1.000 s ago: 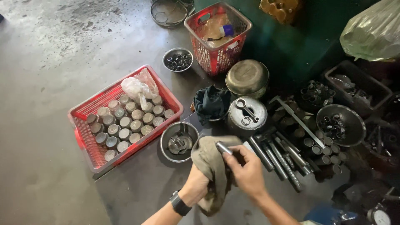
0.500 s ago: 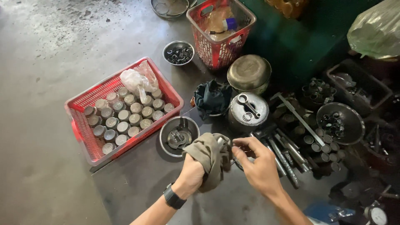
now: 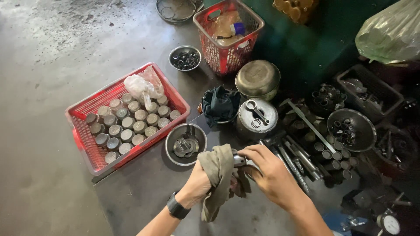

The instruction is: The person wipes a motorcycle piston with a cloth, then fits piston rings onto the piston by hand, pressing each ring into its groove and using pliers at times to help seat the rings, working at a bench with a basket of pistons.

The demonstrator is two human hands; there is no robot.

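currently held: small metal part (image 3: 239, 160), grey and rounded, showing only at its upper end between our two hands; the rest is wrapped in the olive rag (image 3: 220, 175).
grip, left hand (image 3: 197, 185): fingers curled shut into the rag from below and behind, cloth bunched in the palm, loose tail hanging under the wrist.
grip, right hand (image 3: 269, 172): fingers (image 3: 251, 153) bent over the part's exposed end, closed on it; how firmly, we cannot tell.
beyond the left fingertips: steel bowl (image 3: 186, 144) with dark fittings; past it, red basket (image 3: 127, 118) of round metal caps.
beyond the right fingers: row of grey rods (image 3: 297, 161) on the floor.

risk, as we judge it: the part looks oily and mostly hidden, so a twist of the cloth could let it slip and drop among the rods or roll off; the rag's tail could also snag.

change from half a second ago: our hands sit closer together, the right one now over the part's end, and the rag covers more of it.
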